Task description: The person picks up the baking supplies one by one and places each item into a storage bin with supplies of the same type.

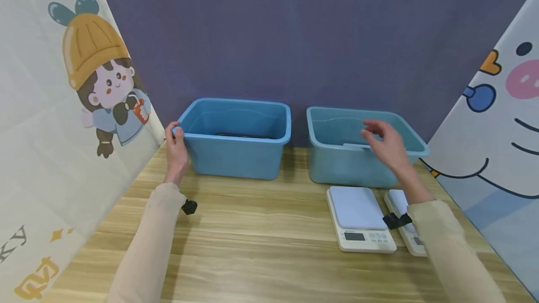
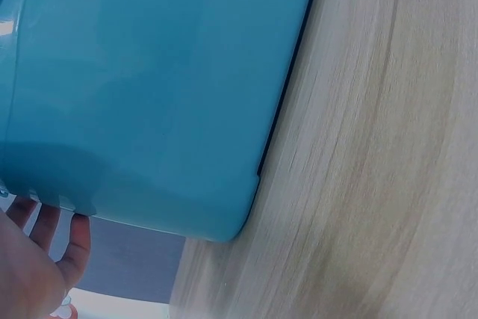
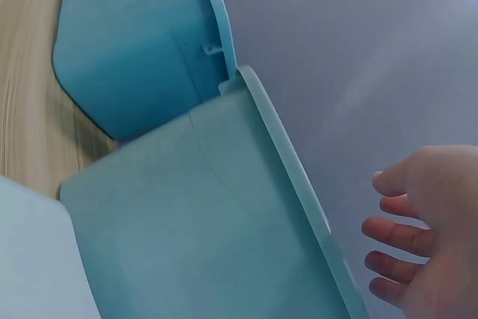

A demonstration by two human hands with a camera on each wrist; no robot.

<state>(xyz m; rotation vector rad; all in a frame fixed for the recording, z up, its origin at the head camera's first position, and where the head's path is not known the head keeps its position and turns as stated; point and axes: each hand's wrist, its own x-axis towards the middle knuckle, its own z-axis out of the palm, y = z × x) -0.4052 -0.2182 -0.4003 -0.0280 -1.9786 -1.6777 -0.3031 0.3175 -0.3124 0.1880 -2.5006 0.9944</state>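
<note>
Bins seem settled along the desk's back edge. Left hand pinches one rim; right hand, loosely spread, grips nothing yet.

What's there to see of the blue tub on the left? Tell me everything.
The blue tub looks like smooth plastic: open-topped, round-cornered, narrowing downward, with a lipped rim. It stands upright on the wood-patterned table, left of the greener tub. Something dark shows inside, too hidden to identify. The left hand grips its rim at the near left corner.
</note>
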